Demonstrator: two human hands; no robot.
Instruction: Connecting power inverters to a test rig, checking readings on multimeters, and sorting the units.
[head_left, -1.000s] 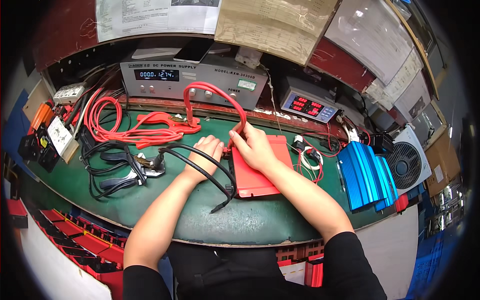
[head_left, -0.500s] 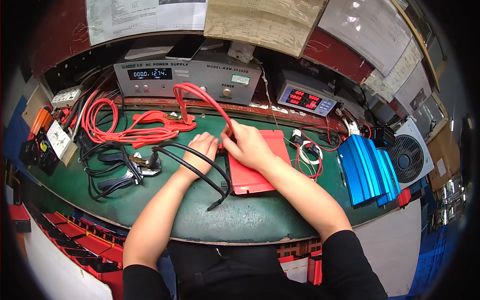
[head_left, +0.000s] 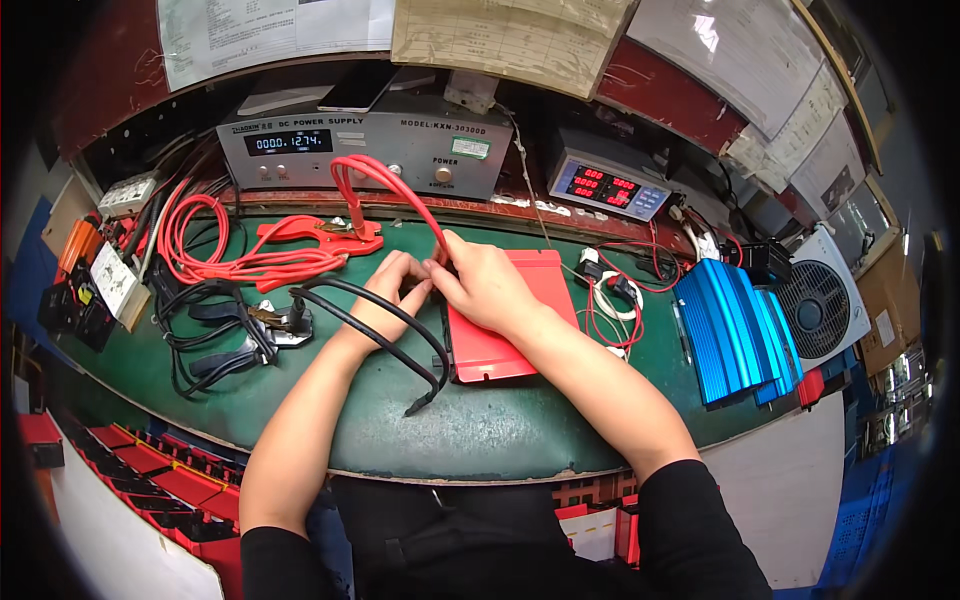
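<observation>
A flat red metal box (head_left: 500, 352) lies on the green bench mat, its left end towards my left hand. My right hand (head_left: 488, 287) rests over the box's far left corner, closed on a thick red cable (head_left: 405, 188) that arches back to a red clamp (head_left: 320, 235). My left hand (head_left: 393, 285) is beside that corner, fingers curled and thumb bent in near the right thumb; what they pinch is hidden. A black cable (head_left: 362, 342) loops over the left wrist, its loose end on the mat. It comes from a black-handled clamp (head_left: 250, 335).
A grey power supply (head_left: 375, 145) and a small meter with red digits (head_left: 608, 188) stand at the back. Blue finned cases (head_left: 725, 330) and a fan (head_left: 815, 305) are at right. Coiled red cable (head_left: 190, 240) and a white socket strip (head_left: 115, 275) lie left.
My left hand has gone from lying flatter to curled fingers, its thumb now close to the right hand. My right hand keeps hold of the red cable. The whole view has shifted slightly.
</observation>
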